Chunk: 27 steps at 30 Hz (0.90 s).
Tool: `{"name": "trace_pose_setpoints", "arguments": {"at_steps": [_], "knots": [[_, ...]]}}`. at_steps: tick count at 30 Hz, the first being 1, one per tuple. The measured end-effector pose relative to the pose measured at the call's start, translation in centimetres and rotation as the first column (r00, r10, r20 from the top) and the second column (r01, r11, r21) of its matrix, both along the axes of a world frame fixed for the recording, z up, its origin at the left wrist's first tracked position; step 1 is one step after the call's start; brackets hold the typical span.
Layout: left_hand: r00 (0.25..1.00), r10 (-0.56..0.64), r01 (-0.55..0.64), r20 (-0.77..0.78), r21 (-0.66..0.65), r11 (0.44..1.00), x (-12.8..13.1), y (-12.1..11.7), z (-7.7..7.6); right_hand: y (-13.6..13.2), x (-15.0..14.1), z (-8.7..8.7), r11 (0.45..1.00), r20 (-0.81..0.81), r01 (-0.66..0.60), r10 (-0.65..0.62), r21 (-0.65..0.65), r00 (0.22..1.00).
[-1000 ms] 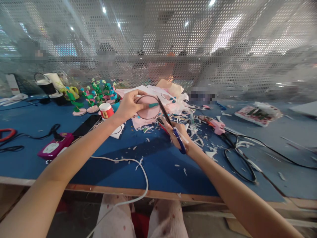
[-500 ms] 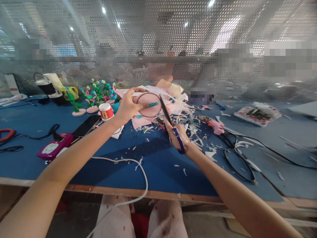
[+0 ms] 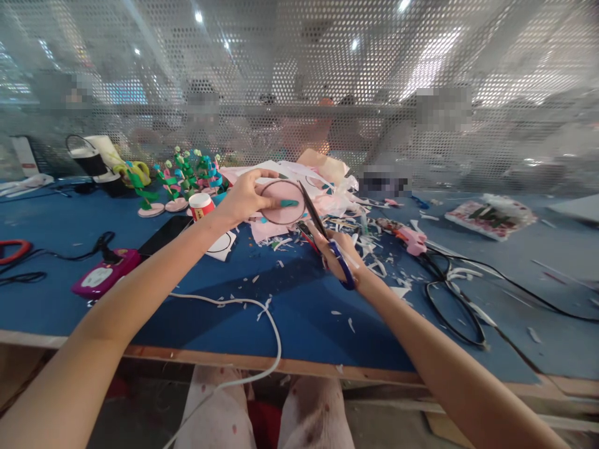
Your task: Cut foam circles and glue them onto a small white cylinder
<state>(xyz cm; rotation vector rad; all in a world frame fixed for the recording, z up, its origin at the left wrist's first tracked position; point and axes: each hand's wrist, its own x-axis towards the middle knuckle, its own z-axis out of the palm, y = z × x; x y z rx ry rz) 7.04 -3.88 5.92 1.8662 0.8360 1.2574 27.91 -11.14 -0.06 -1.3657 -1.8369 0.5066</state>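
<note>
In the head view my left hand grips a round pink disc with a dark line round its edge. Its thumb lies across the face, and a teal patch shows at the thumb's tip. My right hand is closed on a pair of scissors with dark blades and blue handle loops. Their blades point up and to the left, close against the disc's right edge; I cannot tell whether they touch it. Pink and white sheets lie heaped behind the disc.
Potted paper-like plants stand at the back left near a red-and-white tub. A purple power strip and a dark phone-like slab lie left. Scraps and a pink glue gun with a black cord lie right. A white cable crosses the front edge.
The scissor blades look slightly wider apart and tilt more to the left at the disc's edge. The disc stays in my left hand. The whole view has shifted slightly.
</note>
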Motion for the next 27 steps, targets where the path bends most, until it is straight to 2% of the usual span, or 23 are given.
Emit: {"name": "trace_pose_setpoints", "arguments": {"at_steps": [4,11,20,27], "knots": [[1.000,0.007,-0.007,-0.011,-0.018,1.000,0.0,-0.1,0.1,-0.2,-0.1,0.3,1.000,0.009,-0.017,0.017,-0.011,1.000],[0.999,0.014,-0.014,-0.034,0.011,1.000,0.0,-0.2,0.3,-0.3,-0.5,0.8,0.999,0.000,0.044,-0.044,-0.014,0.999],[1.000,0.004,-0.004,-0.011,0.024,1.000,0.1,-0.3,0.4,0.0,0.0,0.0,0.999,-0.001,0.022,-0.022,0.025,1.000],[0.998,0.061,-0.061,0.011,0.037,0.997,0.1,-0.2,0.2,0.2,0.2,-0.3,0.999,-0.007,0.034,-0.033,0.029,0.999]]}}
